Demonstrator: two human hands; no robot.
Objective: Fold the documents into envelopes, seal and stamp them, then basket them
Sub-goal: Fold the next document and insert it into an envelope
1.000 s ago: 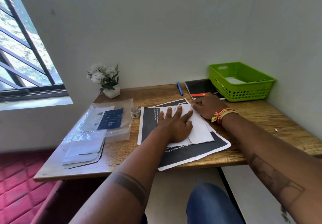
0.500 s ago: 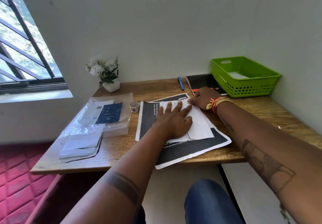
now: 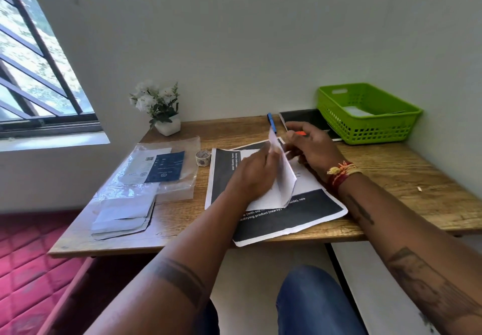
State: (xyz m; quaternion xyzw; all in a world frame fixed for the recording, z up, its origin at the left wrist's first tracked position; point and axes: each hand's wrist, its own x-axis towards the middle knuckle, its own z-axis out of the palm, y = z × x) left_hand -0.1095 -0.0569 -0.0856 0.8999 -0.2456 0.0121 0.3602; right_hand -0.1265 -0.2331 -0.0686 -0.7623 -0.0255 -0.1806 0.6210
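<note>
I'm holding the white document [image 3: 285, 180] half upright above the printed sheet [image 3: 300, 220], left hand [image 3: 250, 175] and right hand [image 3: 314, 149] fingers both pinching its flap, likely readying the next fold.

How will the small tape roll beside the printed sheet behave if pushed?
The tape roll lies flat, hole upward, so it would likely slide rather than roll. It looks small and hollow, so probably very light; a nudge may send it across the wooden table.

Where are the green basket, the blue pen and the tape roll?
green basket [image 3: 378, 130]: head view, front wall.
blue pen [image 3: 271, 122]: head view, mid barrel.
tape roll [image 3: 203, 157]: head view, outer side.
</note>
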